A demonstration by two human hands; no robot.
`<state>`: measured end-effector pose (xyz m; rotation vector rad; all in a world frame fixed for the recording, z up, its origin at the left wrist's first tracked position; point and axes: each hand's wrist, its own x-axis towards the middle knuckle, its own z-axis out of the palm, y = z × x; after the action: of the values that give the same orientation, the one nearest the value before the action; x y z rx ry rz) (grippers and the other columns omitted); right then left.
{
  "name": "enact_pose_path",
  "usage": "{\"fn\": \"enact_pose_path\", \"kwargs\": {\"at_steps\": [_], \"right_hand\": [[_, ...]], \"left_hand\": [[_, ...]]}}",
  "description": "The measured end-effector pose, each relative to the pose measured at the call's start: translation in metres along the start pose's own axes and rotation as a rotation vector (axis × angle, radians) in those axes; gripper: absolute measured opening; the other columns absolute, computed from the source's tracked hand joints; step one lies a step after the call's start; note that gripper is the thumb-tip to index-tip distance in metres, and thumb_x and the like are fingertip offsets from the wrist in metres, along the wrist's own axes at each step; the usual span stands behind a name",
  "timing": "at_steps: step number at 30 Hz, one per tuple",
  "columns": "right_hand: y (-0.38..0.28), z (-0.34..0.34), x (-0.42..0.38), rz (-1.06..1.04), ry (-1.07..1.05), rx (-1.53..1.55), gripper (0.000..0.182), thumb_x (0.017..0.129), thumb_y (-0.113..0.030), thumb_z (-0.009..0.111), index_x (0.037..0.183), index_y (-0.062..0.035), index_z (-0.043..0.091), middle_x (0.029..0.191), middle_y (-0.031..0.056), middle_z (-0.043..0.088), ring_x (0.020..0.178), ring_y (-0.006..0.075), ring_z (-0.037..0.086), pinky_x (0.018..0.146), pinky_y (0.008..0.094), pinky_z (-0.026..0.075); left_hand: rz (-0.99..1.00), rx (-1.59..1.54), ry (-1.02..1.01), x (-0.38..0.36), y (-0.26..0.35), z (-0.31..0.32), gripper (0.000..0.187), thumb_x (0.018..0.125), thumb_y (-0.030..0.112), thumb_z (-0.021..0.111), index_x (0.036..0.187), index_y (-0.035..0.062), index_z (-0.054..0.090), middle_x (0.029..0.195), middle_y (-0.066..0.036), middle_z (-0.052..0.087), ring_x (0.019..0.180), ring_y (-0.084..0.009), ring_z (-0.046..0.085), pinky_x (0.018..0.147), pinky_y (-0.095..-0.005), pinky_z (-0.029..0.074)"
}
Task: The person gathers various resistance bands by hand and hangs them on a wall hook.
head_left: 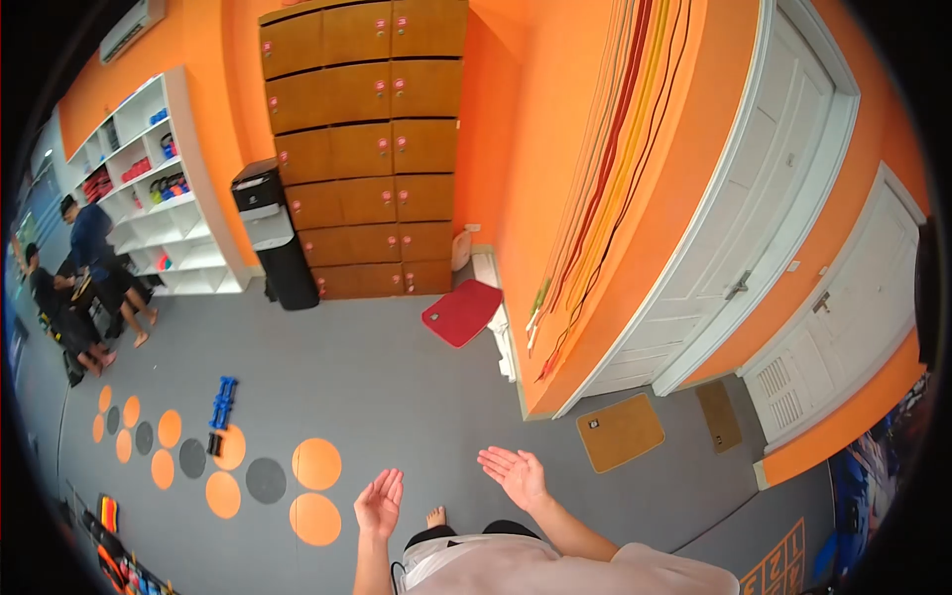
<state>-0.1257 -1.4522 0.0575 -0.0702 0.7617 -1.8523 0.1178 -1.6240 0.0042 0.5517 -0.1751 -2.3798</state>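
My left hand [379,504] is raised in front of me, palm turned inward, its fingers stretched out and holding nothing. Level with it on the other side, my right hand [515,477] is open too, palm up and fingers extended toward the left. A gap separates the two hands, and neither touches anything. Below them the grey floor [426,407] shows, with one bare foot [436,517] between the hands. Nearest to my left hand lie orange floor circles [316,464].
Blue dumbbells [224,402] lie on the floor at left. Two people [94,243] are near white shelves [203,233]. A water dispenser [273,238] stands beside wooden lockers [362,149]. Mats [621,433] lie by white doors [724,198]; bands [620,169] hang on the wall.
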Motion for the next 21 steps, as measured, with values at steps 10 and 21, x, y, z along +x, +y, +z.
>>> {"fn": "enact_pose_path", "kwargs": {"at_steps": [10, 21], "right_hand": [[-0.109, -0.043, 0.134, -0.441, 0.222, 0.149, 0.063, 0.085, -0.039, 0.037, 0.124, 0.0103, 0.041, 0.13, 0.0268, 0.043, 0.124, 0.0348, 0.04, 0.106, 0.0425, 0.028], [-0.286, -0.052, 0.338, -0.767, 0.2, 0.042, 0.059, 0.089, -0.035, 0.033, 0.126, 0.0109, 0.038, 0.13, 0.0253, 0.043, 0.122, 0.0334, 0.042, 0.107, 0.0404, 0.029]], "left_hand": [[-0.29, 0.372, -0.327, 0.279, 0.016, 0.172, 0.049, 0.089, 0.019, 0.047, 0.127, -0.0092, 0.035, 0.134, -0.024, 0.038, 0.126, -0.0318, 0.037, 0.106, -0.0361, 0.032], [-0.398, 0.946, -0.652, 0.518, -0.127, 0.37, 0.037, 0.092, 0.02, 0.049, 0.123, -0.0009, 0.044, 0.123, -0.013, 0.051, 0.118, -0.0219, 0.047, 0.102, -0.0336, 0.033]]}}
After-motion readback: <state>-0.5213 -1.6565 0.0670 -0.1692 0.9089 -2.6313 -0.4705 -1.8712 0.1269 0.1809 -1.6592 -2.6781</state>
